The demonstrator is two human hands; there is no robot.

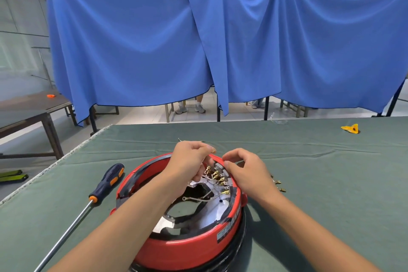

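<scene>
1. Brass terminals [217, 175] sit in a row inside the far rim of the red housing [187, 247].
2. The row lies between both hands, directly under the fingertips.
3. Left hand [189, 161] pinches a white wire [207, 164]; right hand [247, 172] has curled fingers, but any hold is hidden.

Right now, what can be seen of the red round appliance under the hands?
The red appliance is a round, glossy plastic shell on a black base, lying opened on the green table cover. Inside show shiny metal plates with a dark cutout, thin white wires and a row of brass terminals along the far rim. A printed label sits on its right side. The left hand pinches wires at the far rim; the right hand curls there too, its hold unclear.
</scene>
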